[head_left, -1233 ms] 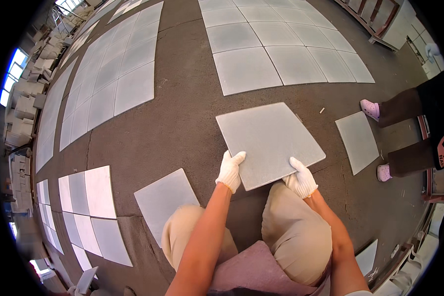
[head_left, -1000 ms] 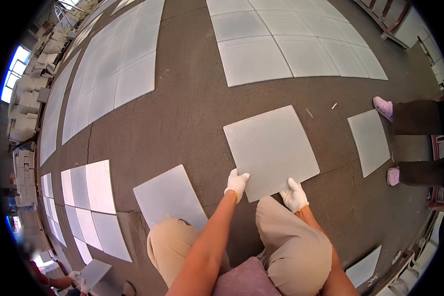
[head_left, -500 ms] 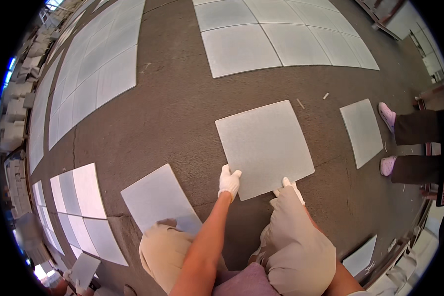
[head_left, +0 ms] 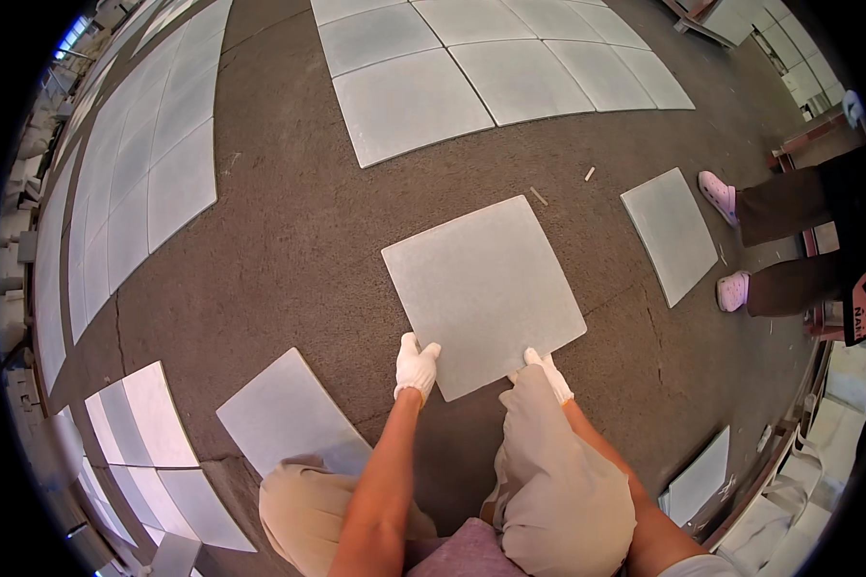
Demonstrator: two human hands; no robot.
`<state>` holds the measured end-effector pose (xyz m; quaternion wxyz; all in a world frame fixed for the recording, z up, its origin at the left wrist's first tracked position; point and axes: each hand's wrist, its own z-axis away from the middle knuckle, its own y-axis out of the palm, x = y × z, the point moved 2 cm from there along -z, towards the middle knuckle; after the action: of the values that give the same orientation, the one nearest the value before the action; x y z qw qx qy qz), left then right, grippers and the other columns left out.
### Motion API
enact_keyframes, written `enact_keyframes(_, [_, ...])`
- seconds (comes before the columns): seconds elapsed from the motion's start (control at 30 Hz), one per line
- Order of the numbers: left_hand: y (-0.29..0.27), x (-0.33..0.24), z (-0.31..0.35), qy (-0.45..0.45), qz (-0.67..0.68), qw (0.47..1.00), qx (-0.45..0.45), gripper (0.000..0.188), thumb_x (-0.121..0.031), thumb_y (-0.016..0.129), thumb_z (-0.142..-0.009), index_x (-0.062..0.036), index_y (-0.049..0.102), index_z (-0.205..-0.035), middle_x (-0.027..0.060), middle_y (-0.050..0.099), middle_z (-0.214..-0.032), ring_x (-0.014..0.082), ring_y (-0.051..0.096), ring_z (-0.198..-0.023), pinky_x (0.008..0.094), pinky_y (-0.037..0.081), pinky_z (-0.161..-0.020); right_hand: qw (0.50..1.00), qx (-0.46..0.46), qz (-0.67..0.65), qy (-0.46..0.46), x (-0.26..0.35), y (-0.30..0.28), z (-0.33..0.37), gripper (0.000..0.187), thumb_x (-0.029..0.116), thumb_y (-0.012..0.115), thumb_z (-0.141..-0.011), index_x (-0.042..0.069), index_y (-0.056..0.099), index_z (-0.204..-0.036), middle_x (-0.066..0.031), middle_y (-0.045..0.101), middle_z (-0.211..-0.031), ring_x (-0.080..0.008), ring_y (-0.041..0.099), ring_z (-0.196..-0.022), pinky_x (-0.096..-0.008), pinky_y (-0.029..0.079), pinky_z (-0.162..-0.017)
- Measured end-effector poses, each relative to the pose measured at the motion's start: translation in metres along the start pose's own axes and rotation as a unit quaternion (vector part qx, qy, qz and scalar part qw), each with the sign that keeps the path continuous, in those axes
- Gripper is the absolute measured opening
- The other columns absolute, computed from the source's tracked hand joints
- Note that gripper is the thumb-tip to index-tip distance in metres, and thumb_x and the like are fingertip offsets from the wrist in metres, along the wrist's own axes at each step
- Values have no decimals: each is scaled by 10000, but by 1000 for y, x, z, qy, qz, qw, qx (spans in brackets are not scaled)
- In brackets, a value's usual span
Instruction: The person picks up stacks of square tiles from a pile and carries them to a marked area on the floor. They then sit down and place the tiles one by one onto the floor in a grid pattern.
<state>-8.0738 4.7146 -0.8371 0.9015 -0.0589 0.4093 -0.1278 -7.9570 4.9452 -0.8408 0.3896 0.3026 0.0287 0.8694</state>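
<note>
A large square light-grey tile lies tilted in front of me, between my two hands. My left hand, in a white glove, grips its left edge close to the near corner, thumb on top. My right hand, also gloved, holds the near edge with the thumb on the upper face. Its other fingers are hidden under the tile and behind my knee. Whether the tile's far edge touches the floor, I cannot tell. Another grey tile lies beside my left knee, partly covered by it.
Rows of pale tiles lie on the brown floor ahead, with more tiles at the left. A person in pink clogs stands at the right beside a single tile. Small white scraps lie nearby.
The whole view has swung slightly, so most things appear further left. Both hands keep their hold on the tile, which looks much the same in tilt.
</note>
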Motion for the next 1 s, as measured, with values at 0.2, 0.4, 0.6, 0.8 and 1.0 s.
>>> enact_keyframes(0.2, [-1, -5, -4, 10, -65, 998, 9, 328, -204, 636, -846, 3, 490, -1055, 196, 627, -988, 336, 607, -939, 408, 461, -852, 1000, -3, -7, -21, 2, 4, -4, 541, 250, 570, -966, 64, 310, -1403, -122, 451, -1314, -227, 519, -1067, -403, 493, -859])
enact_keyframes(0.4, [-2, -30, 0, -28, -180, 983, 14, 366, -242, 636, -847, 10, 468, -1051, 265, 617, -1068, 422, 588, -1032, 459, 448, -880, 997, -10, -68, 20, 11, 11, -5, 449, 330, 567, -960, 40, 426, -1272, -134, 551, -1135, -245, 576, -906, -420, 515, -769])
enact_keyframes(0.6, [-4, -32, -4, -35, -147, 988, 33, 383, -221, 640, -837, 12, 465, -1085, 267, 616, -1108, 418, 585, -1061, 450, 448, -901, 984, -76, 156, 41, 10, -24, -31, 593, 448, 607, -909, -60, 529, -1204, -185, 625, -1030, -265, 603, -881, -406, 506, -771])
enact_keyframes(0.8, [1, -26, -11, -71, -165, 983, 30, 402, -218, 637, -857, 16, 447, -1123, 278, 593, -1175, 429, 565, -1118, 441, 446, -936, 952, -101, 290, 25, 6, -43, -51, 723, 518, 607, -867, -126, 552, -1193, -197, 646, -1052, -270, 616, -877, -385, 507, -780])
enact_keyframes(1.0, [6, -33, -7, -49, -185, 981, 23, 388, -191, 640, -866, 14, 445, -1132, 277, 599, -1158, 429, 574, -1100, 445, 451, -930, 955, -132, 266, 22, 33, -2, -6, 488, 431, 614, -888, -25, 609, -1062, -124, 633, -957, -220, 620, -806, -396, 529, -665])
